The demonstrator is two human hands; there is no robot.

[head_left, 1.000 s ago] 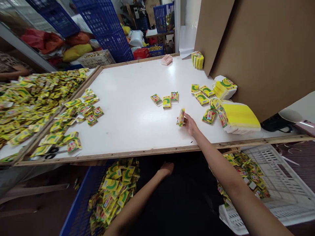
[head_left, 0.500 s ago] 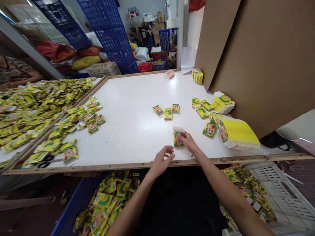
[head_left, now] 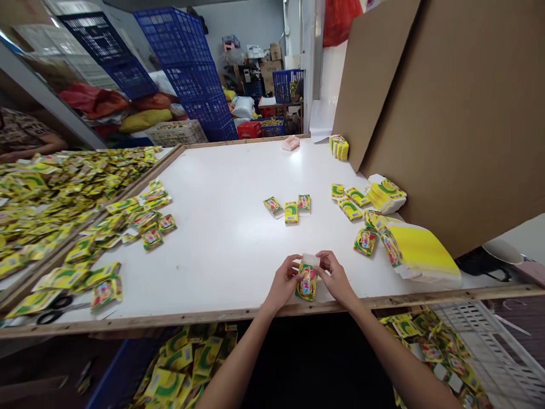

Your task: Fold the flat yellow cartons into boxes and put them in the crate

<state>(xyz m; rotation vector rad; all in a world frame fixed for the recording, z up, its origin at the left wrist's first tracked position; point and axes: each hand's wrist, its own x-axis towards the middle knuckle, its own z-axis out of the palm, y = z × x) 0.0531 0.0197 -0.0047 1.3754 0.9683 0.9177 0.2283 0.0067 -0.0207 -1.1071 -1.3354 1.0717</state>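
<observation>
Near the table's front edge, a small yellow and green box (head_left: 307, 284) with a raised white flap is held between both hands. My left hand (head_left: 284, 283) grips its left side, fingers bent round it. On its right side and upper corner, my right hand (head_left: 337, 278) has its fingers closed. Beyond the hands lie a yellow box (head_left: 291, 212) and two more small boxes with white flaps, one on each side. To the right, several flat boxes lie beside a thick stack of yellow cartons (head_left: 421, 250).
A wooden rim borders the white table (head_left: 213, 227). Black scissors (head_left: 55, 309) and loose packets lie at left, beside a large packet heap (head_left: 76, 187). Brown cardboard (head_left: 460, 125) stands at right. Packet-filled crates sit below the front edge. A person sits at far left.
My left hand has moved right and taken hold of the box, which was in my right hand alone. Box and right hand are closer to the front edge. The view has tilted up.
</observation>
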